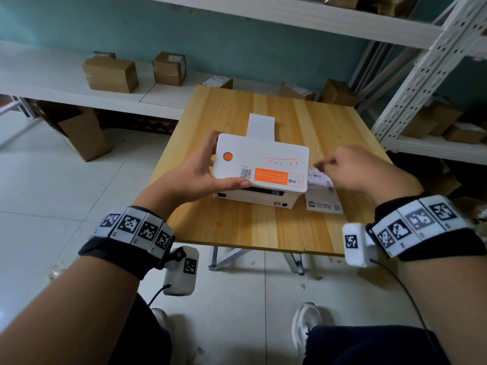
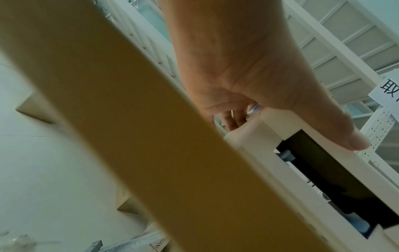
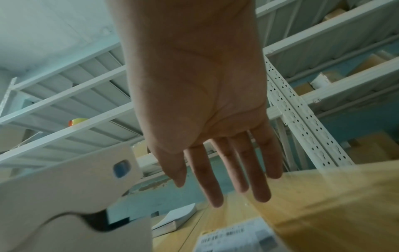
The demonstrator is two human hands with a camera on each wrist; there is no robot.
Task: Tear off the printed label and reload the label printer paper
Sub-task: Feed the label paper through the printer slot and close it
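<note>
The light wooden counter (image 1: 237, 227) stands on a pale tiled floor (image 1: 52, 185), in a room with a teal wall (image 1: 131, 30) and white metal shelves (image 1: 411, 83) that carry brown cardboard boxes (image 1: 110, 75).

At the left edge of the counter, the left hand (image 1: 189, 175) grips the raised white lid (image 1: 263, 164) of the white plastic label printer (image 1: 287, 201): its fingers (image 1: 214, 143) are curled round the far left corner of the lid and the thumb lies along the near edge. The printer sits about in the middle of the counter. Under the lifted lid a dark gap is open; the inside is hard to make out, even in the left wrist view. Behind the printer, toward the far edge, lies a white stack of label paper (image 1: 261, 126), partly hidden by the lid.

Just right of the printer, the printed white label (image 1: 322, 198) lies flat on the counter, its far part covered by the right hand (image 1: 366, 167). This hand hovers above the label, holding nothing; in the right wrist view its fingers (image 3: 241, 163) are straight and relaxed. The near strip and the far right corner of the counter are bare wood. The right edge of the counter is close to the shelf post.
</note>
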